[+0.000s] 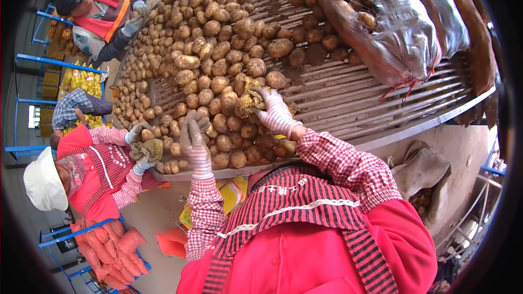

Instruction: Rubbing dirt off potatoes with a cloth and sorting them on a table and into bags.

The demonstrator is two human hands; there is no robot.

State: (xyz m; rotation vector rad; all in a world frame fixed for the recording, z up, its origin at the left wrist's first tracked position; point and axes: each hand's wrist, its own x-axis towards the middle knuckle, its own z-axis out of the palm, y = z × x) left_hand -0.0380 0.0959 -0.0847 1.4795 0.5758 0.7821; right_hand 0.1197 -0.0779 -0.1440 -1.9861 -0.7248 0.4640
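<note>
Before me, soil-covered potatoes (220,49) lie heaped on a slatted metal table (347,104). My right hand (274,108), in a striped glove with a soiled palm, grips a bunched yellowish mesh cloth (250,102) over the potatoes. My left hand (195,130), gloved alike, is raised above the near edge of the heap with its fingers apart; nothing shows in it. Woven sacks (404,28) lie on the slats at the upper right, one of them open with potatoes at its mouth and red string at its near end.
At left, a co-worker in a white hat (45,179) holds a bunched cloth (148,150); another (100,20) stands across the heap. The table's metal rim (425,119) runs close to my body. Red mesh sacks (108,249) and an orange stool (170,241) stand lower left.
</note>
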